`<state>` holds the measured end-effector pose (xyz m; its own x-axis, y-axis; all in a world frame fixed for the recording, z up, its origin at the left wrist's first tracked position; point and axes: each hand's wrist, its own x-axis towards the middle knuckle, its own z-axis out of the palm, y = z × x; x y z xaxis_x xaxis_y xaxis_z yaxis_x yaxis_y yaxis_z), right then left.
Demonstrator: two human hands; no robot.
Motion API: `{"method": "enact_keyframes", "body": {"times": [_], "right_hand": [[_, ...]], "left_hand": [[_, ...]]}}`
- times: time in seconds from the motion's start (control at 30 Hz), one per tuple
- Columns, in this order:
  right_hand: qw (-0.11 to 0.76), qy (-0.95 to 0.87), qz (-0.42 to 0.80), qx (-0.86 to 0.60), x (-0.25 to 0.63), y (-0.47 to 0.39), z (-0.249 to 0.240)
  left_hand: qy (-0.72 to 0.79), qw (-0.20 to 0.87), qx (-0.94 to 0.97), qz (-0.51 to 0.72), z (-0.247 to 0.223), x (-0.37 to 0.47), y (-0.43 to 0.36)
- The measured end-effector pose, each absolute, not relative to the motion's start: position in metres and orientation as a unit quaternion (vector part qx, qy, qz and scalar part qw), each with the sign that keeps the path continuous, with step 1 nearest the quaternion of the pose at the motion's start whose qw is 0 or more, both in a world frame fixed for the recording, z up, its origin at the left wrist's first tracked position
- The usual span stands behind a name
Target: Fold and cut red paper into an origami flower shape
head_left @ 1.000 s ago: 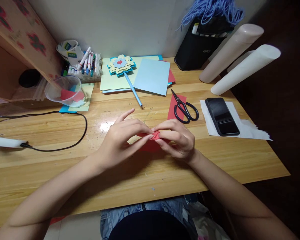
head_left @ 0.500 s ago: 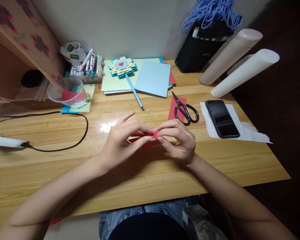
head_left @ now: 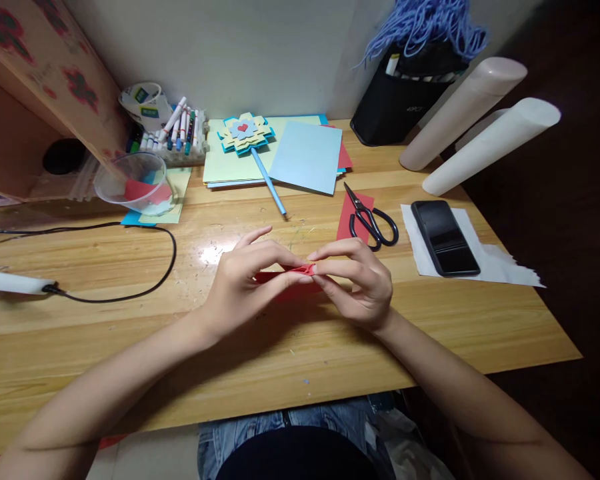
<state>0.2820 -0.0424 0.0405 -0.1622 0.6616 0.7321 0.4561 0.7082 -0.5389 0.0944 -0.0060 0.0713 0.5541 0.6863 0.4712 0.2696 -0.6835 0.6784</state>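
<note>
With our left hand (head_left: 250,280) and right hand (head_left: 360,283), we pinch the folded red paper (head_left: 307,269) between them, over the tabletop (head_left: 290,367).

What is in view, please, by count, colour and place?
folded paper: one, red, centre
scissors: one, black, centre right
sheet: one, red, under scissors
phone: one, black, right
paper: one, white, under phone
stack: several sheets, mixed, back
flower: one, multicoloured, on stack
case: one, black, back right
cords: many, blue, above case
rolls: at least two, pale, right
markers: several, mixed, back left
tub: one, clear, left
cable: one, black, left
bar: one, white, left
shelf: one, pink, left
table: one, tan, beneath
left hand, right hand: two, bare, on folded paper
</note>
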Motion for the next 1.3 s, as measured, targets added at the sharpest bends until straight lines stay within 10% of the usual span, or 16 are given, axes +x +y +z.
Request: {"method": "enact_keyframes", "body": {"times": [1.3], "right_hand": [[0.463,-0.746,0.246,-0.409,0.231,-0.019,0.036]], "left_hand": [[0.333,0.005,0.816,0.472,0.016,0.052,-0.001]]}}
